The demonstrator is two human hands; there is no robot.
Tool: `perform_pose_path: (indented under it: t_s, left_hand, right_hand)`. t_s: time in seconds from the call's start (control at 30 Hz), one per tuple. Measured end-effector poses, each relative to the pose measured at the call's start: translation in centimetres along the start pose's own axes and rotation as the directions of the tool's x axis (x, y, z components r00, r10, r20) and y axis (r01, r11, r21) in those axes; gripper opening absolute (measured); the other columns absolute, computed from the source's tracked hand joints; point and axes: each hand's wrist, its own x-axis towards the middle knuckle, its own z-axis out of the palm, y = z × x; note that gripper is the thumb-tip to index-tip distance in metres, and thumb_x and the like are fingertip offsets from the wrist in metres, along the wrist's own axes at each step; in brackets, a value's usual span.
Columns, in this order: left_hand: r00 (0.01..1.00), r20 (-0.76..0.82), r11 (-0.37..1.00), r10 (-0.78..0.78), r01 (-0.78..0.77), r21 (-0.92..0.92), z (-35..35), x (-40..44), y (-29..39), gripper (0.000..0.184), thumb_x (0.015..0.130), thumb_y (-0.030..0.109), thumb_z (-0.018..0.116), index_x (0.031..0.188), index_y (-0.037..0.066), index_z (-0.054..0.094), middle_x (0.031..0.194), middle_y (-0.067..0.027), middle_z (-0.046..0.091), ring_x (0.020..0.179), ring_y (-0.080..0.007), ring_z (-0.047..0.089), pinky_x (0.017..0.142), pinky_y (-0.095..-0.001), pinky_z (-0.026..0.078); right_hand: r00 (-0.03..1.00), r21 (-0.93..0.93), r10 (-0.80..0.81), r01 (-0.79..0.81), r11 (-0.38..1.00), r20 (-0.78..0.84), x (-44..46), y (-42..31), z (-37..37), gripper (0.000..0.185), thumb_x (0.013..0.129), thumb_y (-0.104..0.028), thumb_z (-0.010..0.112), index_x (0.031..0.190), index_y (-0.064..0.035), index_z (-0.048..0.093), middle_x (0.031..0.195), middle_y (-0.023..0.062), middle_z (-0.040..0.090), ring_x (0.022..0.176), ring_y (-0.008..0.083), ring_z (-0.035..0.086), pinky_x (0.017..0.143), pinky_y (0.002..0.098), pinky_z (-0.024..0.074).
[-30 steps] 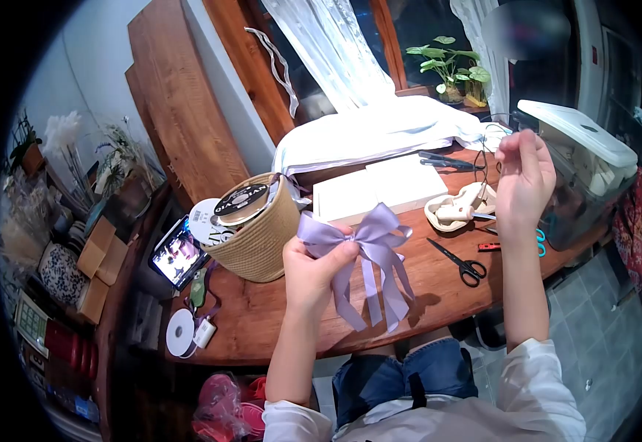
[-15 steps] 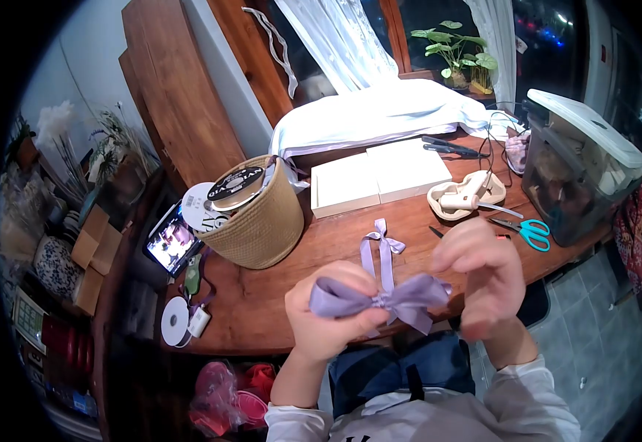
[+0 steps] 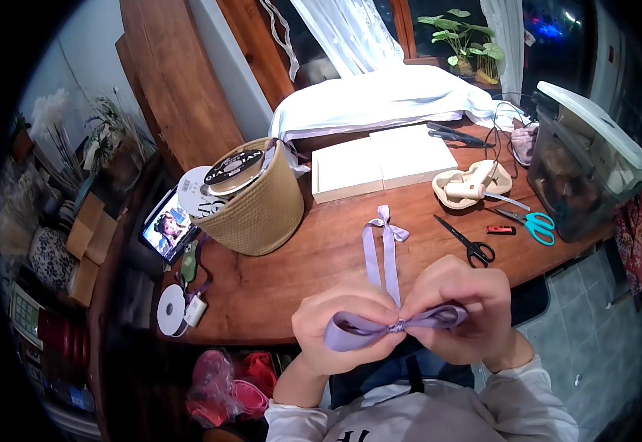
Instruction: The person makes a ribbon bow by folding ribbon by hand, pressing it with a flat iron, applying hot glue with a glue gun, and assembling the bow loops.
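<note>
Pinching a lavender, satin-like ribbon bow (image 3: 397,325) from either side of its centre knot, the left grip (image 3: 328,306) and the right grip (image 3: 472,298) are both closed on it. The bow is in front of the body at the near edge of the table (image 3: 255,295); its loops fan sideways, the left loop rounded, the right loop partly covered by fingers.

Handling characteristics (judged from appearance): very light, soft, slightly slippery owing to the sheen. The loops probably hold their curve unless pressed, and crease or flatten under firm pressure. The gathered knot appears to be the densest part and the best hold point. Take hold there, thumb against fingertips; touch the loops lightly at their edges only.

Just beyond the hands, a small lavender ribbon bow with two long tails (image 3: 393,234) lies on the table; whether its tails connect to the held bow cannot be determined, as the hands hide their lower ends.

To the right of it lie black-handled metal scissors (image 3: 470,244) and, farther right, teal-handled scissors (image 3: 526,219). Behind these, a cream gun-shaped tool (image 3: 462,191) rests in a cream moulded tray (image 3: 441,193). A tan woven basket (image 3: 262,221) stands to the left.
</note>
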Motion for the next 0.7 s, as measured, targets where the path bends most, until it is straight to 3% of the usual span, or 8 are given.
perform_pose_path:
  t_s: [0.07, 0.17, 0.23, 0.47, 0.7]
  left_hand:
    - [1.0, -0.002, 1.0, -0.006, 0.006, -0.018, 0.0, 0.0, -0.4, 0.021, 0.059, -0.008, 0.072, 0.077, -0.003, 0.062, 0.077, -0.0125, 0.062, 0.069, -0.0197, 0.061, 0.064, -0.0285, 0.048]
    - [1.0, 0.005, 0.999, -0.004, 0.004, -0.044, -0.2, 0.1, -1.1, 0.021, 0.06, -0.008, 0.072, 0.077, -0.003, 0.062, 0.078, -0.0124, 0.062, 0.069, -0.0194, 0.06, 0.064, -0.0287, 0.048]
    - [1.0, 0.007, 0.998, 0.005, -0.005, -0.055, -0.1, 0.0, -1.6, 0.021, 0.061, -0.008, 0.071, 0.079, -0.003, 0.061, 0.078, -0.0122, 0.062, 0.068, -0.019, 0.06, 0.063, -0.0293, 0.048]
    - [0.94, -0.091, 0.922, -0.328, 0.297, -0.25, 0.7, -0.8, -1.9, 0.023, 0.068, -0.003, 0.073, 0.087, -0.004, 0.059, 0.081, -0.0086, 0.062, 0.07, -0.011, 0.058, 0.055, -0.0223, 0.046]
    - [0.875, -0.14, 0.874, -0.463, 0.424, -0.239, 0.5, -0.7, -2.6, 0.02, 0.071, -0.001, 0.071, 0.087, -0.003, 0.06, 0.084, -0.0069, 0.062, 0.073, -0.0093, 0.058, 0.062, -0.0209, 0.046]
  right_hand:
    - [0.999, 0.033, 0.044, -0.043, 0.999, -0.03, -0.2, 0.3, 0.3, 0.055, 0.072, 0.008, 0.064, 0.114, -0.0059, 0.032, 0.084, 0.0156, 0.06, 0.077, 0.0226, 0.055, 0.067, 0.0316, 0.046]
    - [0.995, 0.177, 0.003, 0.015, 0.984, -0.099, -0.6, 1.2, 0.9, 0.049, 0.076, 0.009, 0.058, 0.117, 0.0003, 0.034, 0.092, 0.017, 0.059, 0.081, 0.0195, 0.054, 0.071, 0.031, 0.0439]
    - [0.997, 0.15, 0.0, 0.012, 0.989, -0.082, -0.7, 1.5, 0.7, 0.05, 0.076, 0.009, 0.057, 0.118, 0.0003, 0.031, 0.091, 0.0176, 0.058, 0.081, 0.0193, 0.054, 0.072, 0.0305, 0.044]
    - [0.988, 0.111, 0.012, 0.005, 0.994, -0.155, -1.0, 2.4, 1.1, 0.05, 0.075, 0.012, 0.056, 0.117, 0.001, 0.031, 0.091, 0.0173, 0.056, 0.08, 0.0169, 0.055, 0.072, 0.0289, 0.0455]
    - [0.894, 0.252, 0.353, -0.287, 0.924, -0.275, -0.7, 2.5, 0.8, 0.047, 0.075, 0.01, 0.059, 0.115, 0.0006, 0.036, 0.097, 0.0124, 0.057, 0.088, 0.0117, 0.057, 0.074, 0.0221, 0.046]
